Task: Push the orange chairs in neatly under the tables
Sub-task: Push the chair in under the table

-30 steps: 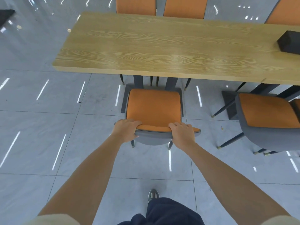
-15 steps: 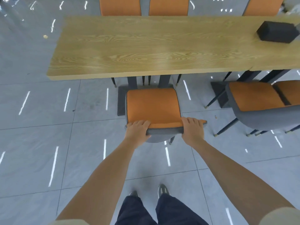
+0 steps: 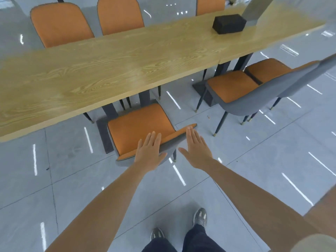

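Nearest chair (image 3: pixel 138 122) just before the table (image 3: pixel 91 75) edge, second chair (image 3: pixel 232 86) to its right, box (image 3: pixel 229 23) on the table beyond.

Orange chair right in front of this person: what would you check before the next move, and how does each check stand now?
1. Hands free: left hand and right hand have straight fingers and grip nothing. Ok.
2. Tucked in: most of the seat of the orange chair with grey back shows outside the edge of the light wooden table. Not ok.
3. Seat square to the table edge: looks roughly parallel. Ok.
4. Room underneath: the dark table post stands just ahead of the seat. Cannot tell.
5. The next orange chair on the right stands well out. Not ok.
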Available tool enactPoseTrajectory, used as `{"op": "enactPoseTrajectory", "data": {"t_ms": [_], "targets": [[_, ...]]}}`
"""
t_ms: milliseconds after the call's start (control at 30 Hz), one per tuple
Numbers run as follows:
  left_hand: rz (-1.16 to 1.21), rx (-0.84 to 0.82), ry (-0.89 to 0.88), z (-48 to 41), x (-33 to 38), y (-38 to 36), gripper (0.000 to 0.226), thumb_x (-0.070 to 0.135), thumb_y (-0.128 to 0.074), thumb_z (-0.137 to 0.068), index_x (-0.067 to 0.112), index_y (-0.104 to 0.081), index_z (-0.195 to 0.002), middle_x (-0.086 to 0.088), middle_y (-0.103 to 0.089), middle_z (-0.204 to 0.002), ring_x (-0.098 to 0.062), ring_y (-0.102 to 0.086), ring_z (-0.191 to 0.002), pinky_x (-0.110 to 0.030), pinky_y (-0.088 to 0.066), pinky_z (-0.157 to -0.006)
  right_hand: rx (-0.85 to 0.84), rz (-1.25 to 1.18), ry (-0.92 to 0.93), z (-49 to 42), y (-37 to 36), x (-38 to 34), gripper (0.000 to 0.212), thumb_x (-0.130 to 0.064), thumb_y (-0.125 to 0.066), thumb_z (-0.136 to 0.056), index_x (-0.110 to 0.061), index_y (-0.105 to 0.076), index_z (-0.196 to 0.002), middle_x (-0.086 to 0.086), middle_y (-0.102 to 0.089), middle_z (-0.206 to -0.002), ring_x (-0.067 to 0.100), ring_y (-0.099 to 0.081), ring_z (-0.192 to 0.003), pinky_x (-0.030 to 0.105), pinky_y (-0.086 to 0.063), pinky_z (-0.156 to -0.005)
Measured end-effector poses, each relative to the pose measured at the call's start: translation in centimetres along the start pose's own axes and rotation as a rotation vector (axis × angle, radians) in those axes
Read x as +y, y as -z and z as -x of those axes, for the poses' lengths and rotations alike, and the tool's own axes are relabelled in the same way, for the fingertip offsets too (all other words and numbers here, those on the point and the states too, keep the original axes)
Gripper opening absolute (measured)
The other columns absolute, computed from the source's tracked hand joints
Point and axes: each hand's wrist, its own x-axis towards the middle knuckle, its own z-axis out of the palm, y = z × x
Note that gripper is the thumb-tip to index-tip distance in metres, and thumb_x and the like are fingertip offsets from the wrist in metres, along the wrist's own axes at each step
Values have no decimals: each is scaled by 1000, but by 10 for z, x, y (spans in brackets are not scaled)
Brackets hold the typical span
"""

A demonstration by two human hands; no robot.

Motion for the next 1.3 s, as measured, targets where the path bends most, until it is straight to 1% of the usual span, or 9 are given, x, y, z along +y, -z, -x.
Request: {"op": "enactPoseTrajectory", "data": {"t_ms": [167, 333, 567, 667, 833, 933, 1100, 1233, 1300], "targets": [[-46, 46, -139, -28, 66, 26, 70, 48, -30, -97, 16, 2, -150, -7, 3, -160, -23, 4, -148, -45, -4, -119, 86, -62, -80, 17, 29, 50, 76, -47, -28, -97, -8, 18, -144, 7, 17, -157, 21, 12, -146, 36, 3, -118], [-208, 47, -259, -64, 146, 50, 68, 45, -29, -98, 13, 3, -149, -9, 5, -160, -25, 6, -148, -48, -3, -118, 190, -82, -152, 36, 66, 123, 77, -49, -26, -97, -9, 19, -144, 8, 18, -157, 23, 13, -145, 38, 4, -118], [-215, 49, -352, -109, 258, 49, 66, 41, -32, -99, 19, 3, -150, -8, 4, -160, -23, 6, -148, -48, -2, -118, 268, -74, -257, 68, 109, 232, 81, -50, -30, -96, -9, 19, -144, 8, 18, -157, 24, 14, -145, 42, 2, -118], [-193, 23, -372, -125, 296, 43, 67, 41, -34, -98, 21, 2, -150, -6, 2, -160, -22, 4, -148, -47, -4, -118, 240, -71, -299, 77, 121, 272, 83, -48, -36, -95, -8, 19, -144, 9, 16, -157, 26, 13, -145, 43, 2, -118], [-204, -7, -407, -162, 348, 40, 67, 43, -36, -97, 21, -1, -150, -4, -2, -160, -21, -1, -148, -45, -11, -117, 113, -113, -368, 73, 146, 331, 86, -42, -48, -92, -7, 9, -147, 9, 1, -158, 28, 2, -146, 45, -5, -118], [-205, -14, -410, -195, 375, 41, 68, 43, -37, -97, 21, -1, -150, -4, -2, -160, -20, -2, -148, -43, -12, -117, 138, -141, -368, 59, 163, 368, 87, -41, -51, -91, -8, 7, -147, 8, -3, -158, 27, -2, -145, 45, -9, -119], [-179, -17, -387, -278, 426, 41, 68, 42, -38, -97, 22, -1, -150, -6, -2, -160, -22, -3, -148, -48, -14, -116, 161, -104, -331, 11, 195, 440, 89, -40, -54, -90, -8, 8, -147, 9, 0, -158, 28, 0, -146, 43, -8, -119], [-152, 14, -367, -355, 473, 44, 70, 45, -41, -95, 21, -3, -150, -9, -9, -159, -25, -10, -147, -45, -21, -115, 158, -83, -296, -37, 225, 503, 92, -39, -56, -89, -9, 8, -147, 10, -1, -158, 28, -2, -146, 43, -10, -119], [-123, 13, -344, -394, 496, 50, 72, 46, -43, -94, 20, -5, -150, -10, -12, -159, -25, -14, -146, -43, -25, -113, 125, -79, -284, -62, 244, 535, 92, -38, -58, -88, -8, 7, -147, 10, -3, -158, 27, -4, -146, 42, -12, -119]]}}
